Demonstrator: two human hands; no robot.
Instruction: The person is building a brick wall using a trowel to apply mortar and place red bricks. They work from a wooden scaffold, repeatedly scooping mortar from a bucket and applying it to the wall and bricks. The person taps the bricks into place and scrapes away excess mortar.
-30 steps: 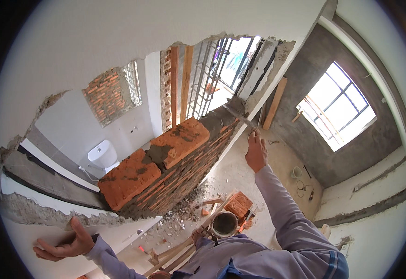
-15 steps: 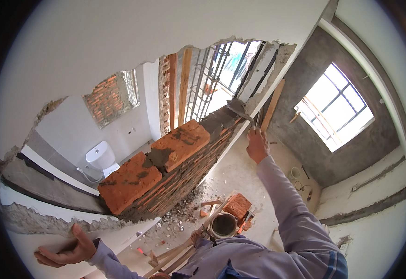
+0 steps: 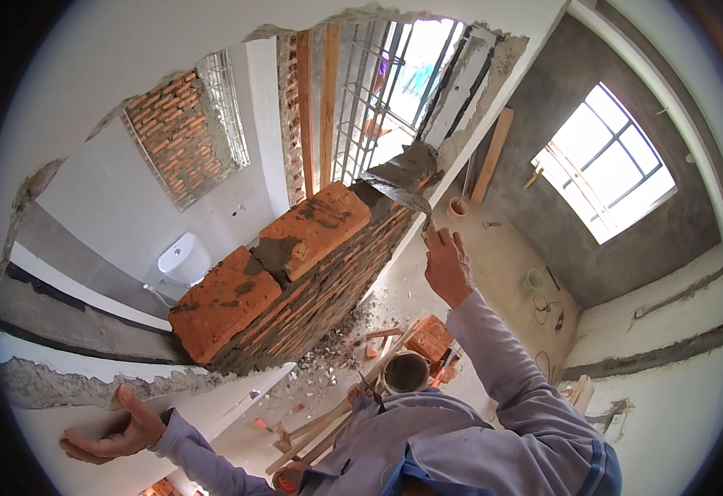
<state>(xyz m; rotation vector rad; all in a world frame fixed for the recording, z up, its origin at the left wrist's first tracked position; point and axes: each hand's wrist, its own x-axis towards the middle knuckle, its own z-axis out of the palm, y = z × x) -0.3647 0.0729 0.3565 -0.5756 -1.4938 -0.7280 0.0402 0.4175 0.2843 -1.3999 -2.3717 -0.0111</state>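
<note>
A white plastered wall (image 3: 130, 62) with a ragged opening takes up most of the view. Across that opening runs a red brick wall (image 3: 337, 277), grey mortar in its joints. To the right, a barred window (image 3: 605, 169) lights a grey-rendered wall (image 3: 535, 124). Two bricks lie end to end on top of the brick wall — the far brick (image 3: 328, 219) and the near brick (image 3: 223, 306) — with mortar smeared between them. Past the far brick, a bed of wet mortar (image 3: 411, 161) covers the wall's top. A white toilet cistern (image 3: 185, 259) shows beyond the opening. The right hand (image 3: 449, 266) is closed around the handle of a trowel (image 3: 403, 197), whose blade lies over that mortar bed. The left hand (image 3: 126, 428) is empty, fingers loosely spread, its thumb by the opening's broken lower edge; whether it presses there, I cannot tell. Near the person's body stands a round bucket (image 3: 406, 352).
</note>
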